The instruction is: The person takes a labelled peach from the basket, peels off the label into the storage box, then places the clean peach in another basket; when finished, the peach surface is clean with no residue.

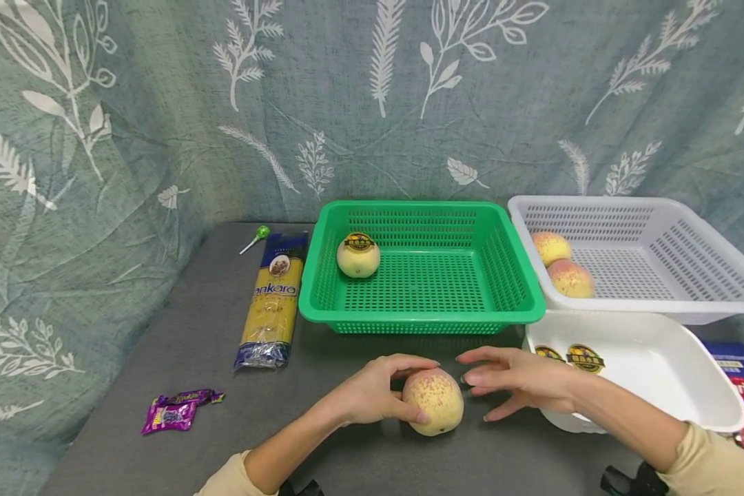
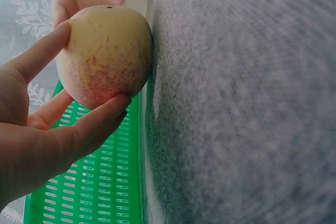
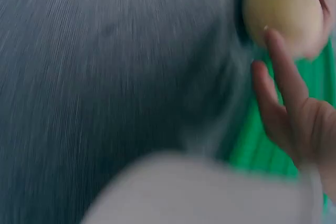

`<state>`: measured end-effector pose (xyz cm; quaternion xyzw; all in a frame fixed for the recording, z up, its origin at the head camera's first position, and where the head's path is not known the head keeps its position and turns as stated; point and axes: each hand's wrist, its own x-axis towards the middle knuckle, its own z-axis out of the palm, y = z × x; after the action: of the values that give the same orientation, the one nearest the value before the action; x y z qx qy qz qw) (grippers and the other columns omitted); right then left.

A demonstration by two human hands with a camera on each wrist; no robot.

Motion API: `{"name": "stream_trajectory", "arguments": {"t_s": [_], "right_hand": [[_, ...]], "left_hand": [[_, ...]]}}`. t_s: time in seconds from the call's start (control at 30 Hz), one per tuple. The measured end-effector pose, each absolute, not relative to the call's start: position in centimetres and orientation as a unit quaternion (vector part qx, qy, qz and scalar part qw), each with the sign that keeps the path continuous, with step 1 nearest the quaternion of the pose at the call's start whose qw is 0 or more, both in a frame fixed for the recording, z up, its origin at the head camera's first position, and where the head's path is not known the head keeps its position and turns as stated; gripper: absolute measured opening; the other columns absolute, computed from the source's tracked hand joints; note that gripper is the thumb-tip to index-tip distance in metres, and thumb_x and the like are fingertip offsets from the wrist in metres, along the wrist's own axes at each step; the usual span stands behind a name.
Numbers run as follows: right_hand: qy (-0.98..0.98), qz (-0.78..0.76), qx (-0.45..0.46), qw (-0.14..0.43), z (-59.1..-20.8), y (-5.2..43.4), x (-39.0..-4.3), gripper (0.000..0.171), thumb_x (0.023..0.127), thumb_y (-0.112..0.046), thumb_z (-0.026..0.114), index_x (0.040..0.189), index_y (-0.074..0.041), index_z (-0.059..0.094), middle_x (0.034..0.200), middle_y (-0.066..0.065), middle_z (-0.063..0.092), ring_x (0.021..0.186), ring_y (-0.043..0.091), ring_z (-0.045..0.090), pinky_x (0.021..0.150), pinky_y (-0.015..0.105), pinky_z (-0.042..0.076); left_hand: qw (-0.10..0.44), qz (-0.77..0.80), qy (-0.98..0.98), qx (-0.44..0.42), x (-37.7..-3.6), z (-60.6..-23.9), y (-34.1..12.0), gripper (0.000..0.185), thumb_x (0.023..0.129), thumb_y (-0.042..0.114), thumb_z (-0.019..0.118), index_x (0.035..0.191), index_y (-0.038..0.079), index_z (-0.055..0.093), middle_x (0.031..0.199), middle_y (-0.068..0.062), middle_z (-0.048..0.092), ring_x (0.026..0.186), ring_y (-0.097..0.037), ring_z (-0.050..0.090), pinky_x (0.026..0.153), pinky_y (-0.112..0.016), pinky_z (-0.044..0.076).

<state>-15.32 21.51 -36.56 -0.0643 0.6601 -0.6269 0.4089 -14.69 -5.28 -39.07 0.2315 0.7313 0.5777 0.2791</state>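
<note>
Our left hand (image 1: 372, 396) curls thumb and fingers around a peach (image 1: 433, 401) resting on the grey table (image 1: 211, 331), while our right hand (image 1: 514, 380) hovers just beside it, fingers spread and holding nothing. Behind, the green basket (image 1: 508, 275) holds one stickered peach (image 1: 358, 254); the white basket (image 1: 657, 213) holds two peaches (image 1: 561, 263).

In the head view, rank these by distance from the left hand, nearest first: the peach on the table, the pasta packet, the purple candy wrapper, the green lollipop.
From the left hand:
1. Peach on the table, held in the hand's fingers, just to its right.
2. Pasta packet, up and to the left, beside the green basket.
3. Purple candy wrapper, far left, near the front edge.
4. Green lollipop, at the back left.
</note>
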Motion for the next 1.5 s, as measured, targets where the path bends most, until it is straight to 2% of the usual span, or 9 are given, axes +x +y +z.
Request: {"name": "stream_trajectory", "arguments": {"t_s": [0.2, 0.4, 0.63, 0.73, 0.9, 1.07, 1.17, 1.27, 1.5], "right_hand": [[0.654, -0.628, -0.062, 0.417, -37.9, 18.4, -14.6, 0.073, 0.091, -0.021, 0.067, 0.145, 0.005, 0.025, 0.132, 0.024, 0.040, 0.105, 0.032, 0.056, 0.082, 0.050, 0.053], [0.677, -0.617, -0.066, 0.395, -38.1, 17.2, -14.3, 0.072, 0.087, -0.020, 0.072, 0.141, 0.005, 0.031, 0.122, 0.023, 0.045, 0.096, 0.030, 0.059, 0.079, 0.048, 0.054], [0.682, -0.617, -0.062, 0.387, -38.1, 17.0, -14.3, 0.074, 0.087, -0.020, 0.072, 0.143, 0.005, 0.031, 0.123, 0.023, 0.045, 0.096, 0.030, 0.059, 0.080, 0.047, 0.054], [0.684, -0.619, -0.060, 0.382, -38.1, 16.9, -14.2, 0.075, 0.085, -0.020, 0.074, 0.142, 0.005, 0.032, 0.121, 0.022, 0.046, 0.095, 0.029, 0.060, 0.079, 0.046, 0.054], [0.683, -0.623, -0.060, 0.376, -38.1, 16.9, -14.1, 0.075, 0.085, -0.019, 0.075, 0.142, 0.005, 0.033, 0.121, 0.022, 0.046, 0.094, 0.028, 0.060, 0.077, 0.045, 0.055], [0.680, -0.625, -0.059, 0.378, -38.2, 17.0, -14.1, 0.075, 0.085, -0.019, 0.074, 0.143, 0.005, 0.032, 0.122, 0.023, 0.046, 0.095, 0.028, 0.060, 0.077, 0.046, 0.055], [0.679, -0.626, -0.060, 0.379, -38.2, 17.0, -14.1, 0.076, 0.085, -0.019, 0.073, 0.143, 0.006, 0.031, 0.123, 0.023, 0.045, 0.095, 0.028, 0.060, 0.077, 0.046, 0.055], [0.681, -0.624, -0.062, 0.378, -38.2, 17.0, -14.1, 0.075, 0.086, -0.018, 0.073, 0.143, 0.006, 0.031, 0.123, 0.023, 0.046, 0.095, 0.028, 0.060, 0.077, 0.046, 0.055], [0.686, -0.621, -0.067, 0.374, -38.2, 17.0, -14.1, 0.074, 0.085, -0.018, 0.073, 0.142, 0.006, 0.032, 0.122, 0.022, 0.046, 0.095, 0.027, 0.059, 0.077, 0.045, 0.055]], "left_hand": [[0.283, 0.585, 0.723, 0.235, -14.6, -39.2, -5.3, 0.062, 0.077, -0.002, 0.078, 0.134, 0.006, 0.054, 0.128, -0.005, 0.048, 0.118, -0.025, 0.049, 0.085, -0.028, 0.052], [0.282, 0.585, 0.722, 0.239, -14.6, -39.2, -5.4, 0.062, 0.077, -0.003, 0.078, 0.133, 0.007, 0.054, 0.128, -0.005, 0.048, 0.119, -0.024, 0.049, 0.085, -0.027, 0.052], [0.268, 0.586, 0.719, 0.259, -15.6, -36.5, -7.7, 0.067, 0.086, 0.009, 0.072, 0.146, 0.007, 0.039, 0.145, -0.012, 0.039, 0.129, -0.032, 0.041, 0.095, -0.035, 0.047], [0.223, 0.619, 0.705, 0.265, -16.1, -34.4, -9.7, 0.066, 0.090, 0.015, 0.068, 0.147, 0.008, 0.036, 0.146, -0.014, 0.037, 0.130, -0.033, 0.040, 0.098, -0.038, 0.045], [0.123, 0.682, 0.681, 0.237, -16.9, -31.9, -13.5, 0.058, 0.096, 0.012, 0.060, 0.146, 0.000, 0.035, 0.143, -0.019, 0.039, 0.128, -0.036, 0.042, 0.096, -0.039, 0.046], [0.045, 0.683, 0.709, 0.167, -18.2, -31.2, -16.7, 0.054, 0.100, 0.014, 0.053, 0.148, 0.001, 0.031, 0.145, -0.020, 0.035, 0.126, -0.027, 0.046, 0.095, -0.033, 0.047], [0.023, 0.672, 0.730, 0.126, -19.0, -31.7, -18.0, 0.056, 0.100, 0.020, 0.053, 0.148, 0.003, 0.031, 0.145, -0.019, 0.035, 0.125, -0.025, 0.046, 0.096, -0.032, 0.046], [0.033, 0.657, 0.747, 0.096, -19.9, -32.8, -18.9, 0.060, 0.100, 0.026, 0.054, 0.150, 0.006, 0.029, 0.146, -0.019, 0.033, 0.128, -0.031, 0.043, 0.097, -0.036, 0.045], [0.132, 0.661, 0.733, 0.092, -21.6, -35.5, -18.8, 0.062, 0.101, 0.025, 0.051, 0.153, 0.011, 0.020, 0.153, -0.019, 0.018, 0.136, -0.038, 0.028, 0.101, -0.046, 0.041]]}}
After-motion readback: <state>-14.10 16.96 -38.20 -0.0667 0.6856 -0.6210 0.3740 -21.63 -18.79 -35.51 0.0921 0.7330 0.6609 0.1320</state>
